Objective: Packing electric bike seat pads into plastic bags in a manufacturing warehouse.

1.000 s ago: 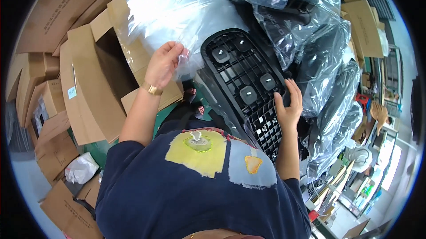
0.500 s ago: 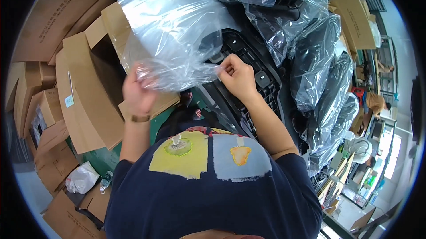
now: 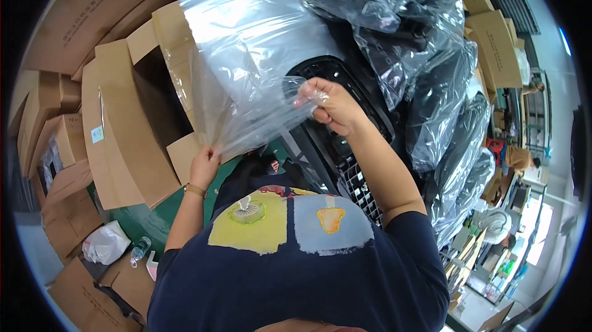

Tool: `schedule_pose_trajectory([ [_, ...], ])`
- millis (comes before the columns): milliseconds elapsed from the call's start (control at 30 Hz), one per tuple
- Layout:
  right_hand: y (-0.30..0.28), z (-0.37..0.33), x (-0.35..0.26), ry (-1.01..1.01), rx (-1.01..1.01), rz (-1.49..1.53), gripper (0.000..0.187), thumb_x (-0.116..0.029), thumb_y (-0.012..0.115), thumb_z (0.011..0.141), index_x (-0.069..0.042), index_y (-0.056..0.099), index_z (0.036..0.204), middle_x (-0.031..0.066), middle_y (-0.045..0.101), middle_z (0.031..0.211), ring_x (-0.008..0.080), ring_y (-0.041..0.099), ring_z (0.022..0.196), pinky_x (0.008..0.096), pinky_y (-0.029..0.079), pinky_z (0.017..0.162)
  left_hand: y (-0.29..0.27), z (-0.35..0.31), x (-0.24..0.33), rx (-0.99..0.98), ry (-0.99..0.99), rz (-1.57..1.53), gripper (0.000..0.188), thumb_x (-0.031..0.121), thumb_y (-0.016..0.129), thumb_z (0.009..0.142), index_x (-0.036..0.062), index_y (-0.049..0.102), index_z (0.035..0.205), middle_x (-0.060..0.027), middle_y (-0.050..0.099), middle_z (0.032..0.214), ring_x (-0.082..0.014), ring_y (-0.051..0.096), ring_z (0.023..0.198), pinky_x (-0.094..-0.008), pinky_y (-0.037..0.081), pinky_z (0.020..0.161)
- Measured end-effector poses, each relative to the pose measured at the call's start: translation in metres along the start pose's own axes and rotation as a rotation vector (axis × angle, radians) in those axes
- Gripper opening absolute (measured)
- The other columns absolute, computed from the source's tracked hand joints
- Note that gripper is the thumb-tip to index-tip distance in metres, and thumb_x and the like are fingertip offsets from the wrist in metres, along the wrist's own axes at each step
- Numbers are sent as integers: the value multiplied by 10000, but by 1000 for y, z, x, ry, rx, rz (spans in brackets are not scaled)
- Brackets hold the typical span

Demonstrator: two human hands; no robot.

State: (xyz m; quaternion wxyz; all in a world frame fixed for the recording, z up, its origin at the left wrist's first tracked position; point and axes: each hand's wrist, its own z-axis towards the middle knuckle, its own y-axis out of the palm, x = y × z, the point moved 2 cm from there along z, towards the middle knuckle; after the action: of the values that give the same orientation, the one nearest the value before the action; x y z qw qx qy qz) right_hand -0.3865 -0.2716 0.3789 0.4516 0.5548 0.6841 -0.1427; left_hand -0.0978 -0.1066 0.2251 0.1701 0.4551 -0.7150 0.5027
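Note:
A clear plastic bag (image 3: 256, 119) is stretched between my hands, its near edge pulled taut. My left hand (image 3: 205, 166) pinches one corner of it beside the open carton. Higher up, my right hand (image 3: 333, 107) is closed on the bag's other side, with crumpled film around the fingers. Behind the bag lies a wide stack of shiny clear plastic sheets or bags (image 3: 246, 23). Under my right hand and forearm is a black plastic grille-like part (image 3: 357, 190) with a mesh section, partly covered by the film.
An open cardboard box (image 3: 123, 128) stands at my left, with more cartons (image 3: 68, 17) behind it. Black parts wrapped in clear plastic (image 3: 438, 110) are piled at my right. A white bag (image 3: 106, 242) and a plastic bottle (image 3: 140, 250) are low at left. A person (image 3: 518, 158) is far right.
My left hand has come down and nearer to me. My right hand has turned and risen slightly, and the bunched bag is now spread taut between them.

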Motion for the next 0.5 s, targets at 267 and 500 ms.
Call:
schedule_pose_trajectory([
  [267, 59, 27, -132, -1024, 263, -749, 314, -311, 716, 808, -36, 580, 739, 41, 577, 625, 94, 527, 536, 254, 411, 477, -175, 47, 154, 25, 722, -1721, 162, 114, 526, 890, 20, 616, 986, -123, 629, 962, -205, 617, 892, -317, 526, 832],
  [500, -24, 96, -63, -484, 285, -1281, 334, -146, 513, 863, -11, 542, 1166, 181, 551, 1191, 313, 507, 1139, 375, 404, 973, -6, 75, 163, 283, 697, -233, 298, 233, 418, 951, -12, 587, 940, -180, 561, 908, -326, 541, 859, -374, 431, 774],
])
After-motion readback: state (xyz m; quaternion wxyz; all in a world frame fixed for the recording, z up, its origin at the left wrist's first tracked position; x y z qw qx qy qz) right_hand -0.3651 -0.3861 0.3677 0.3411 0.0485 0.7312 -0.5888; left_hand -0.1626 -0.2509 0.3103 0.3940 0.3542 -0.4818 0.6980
